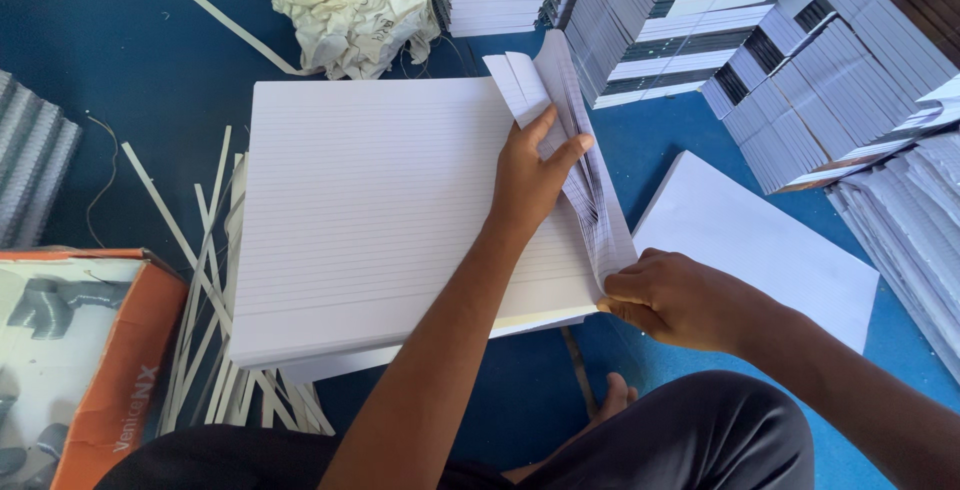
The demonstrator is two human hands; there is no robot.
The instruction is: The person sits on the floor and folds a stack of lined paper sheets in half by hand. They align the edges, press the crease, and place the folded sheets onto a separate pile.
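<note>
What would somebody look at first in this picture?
Probably the big stack of lined paper in the middle of the blue floor. The left hand and right hand fan up sheets at its right edge. Piles of bound notebooks crowd the top right, and thin paper strips lie at the left.

Right hand fingertips: hidden behind the fanned sheet edges (590,195) that the right hand (672,298) pinches.
Lower sheets of ruled paper stack (380,210): covered, count not determinable.
Cardboard box (70,350): cut off by left and bottom edges.
Notebook piles (830,70): cut off at top and right edges.
Paper strips (215,350): partly hidden beneath the stack.
Foot (612,400): mostly hidden by the knee.
</note>
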